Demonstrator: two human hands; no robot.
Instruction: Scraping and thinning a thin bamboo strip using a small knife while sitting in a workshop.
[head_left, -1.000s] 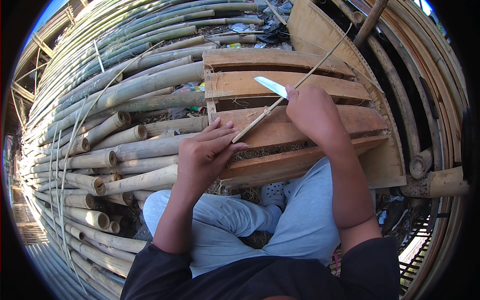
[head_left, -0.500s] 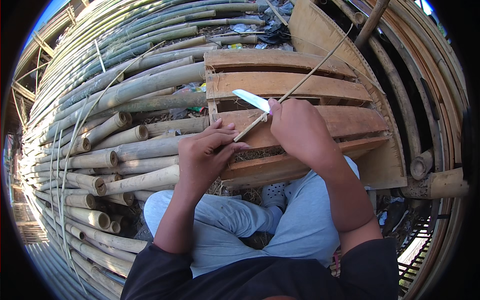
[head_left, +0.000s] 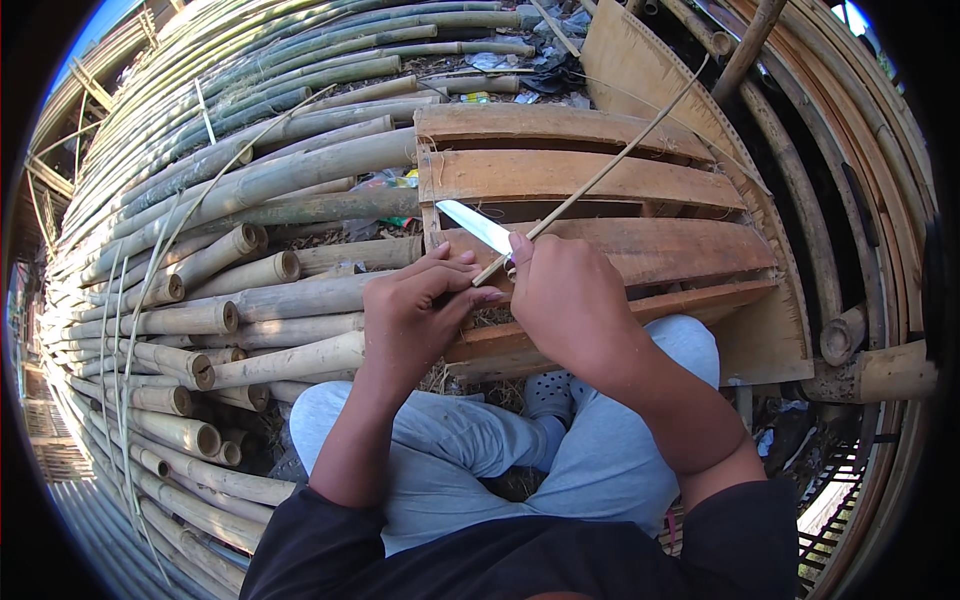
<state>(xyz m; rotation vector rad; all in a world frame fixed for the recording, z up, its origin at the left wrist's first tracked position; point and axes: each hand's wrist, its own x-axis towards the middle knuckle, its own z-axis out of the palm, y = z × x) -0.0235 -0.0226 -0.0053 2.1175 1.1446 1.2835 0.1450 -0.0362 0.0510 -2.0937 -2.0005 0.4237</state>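
My right hand (head_left: 565, 300) grips the handle of a knife (head_left: 478, 225) whose bright blade points up and left. My left hand (head_left: 415, 315) pinches the near end of a thin bamboo strip (head_left: 600, 175) that runs up and right over a wooden slatted pallet (head_left: 570, 175). The blade lies against the strip close to my left fingertips. Both hands sit almost side by side above my knees in pale blue trousers (head_left: 600, 450).
A large stack of bamboo poles (head_left: 220, 270) with cut ends facing me fills the left side. Long thin bamboo strips (head_left: 150, 270) hang over the stack. Curved bamboo and wooden rails (head_left: 860, 200) line the right. A grey perforated shoe (head_left: 548, 392) shows between my legs.
My right hand with the knife has slid down and left along the strip toward my left hand. The left hand stayed almost in place.
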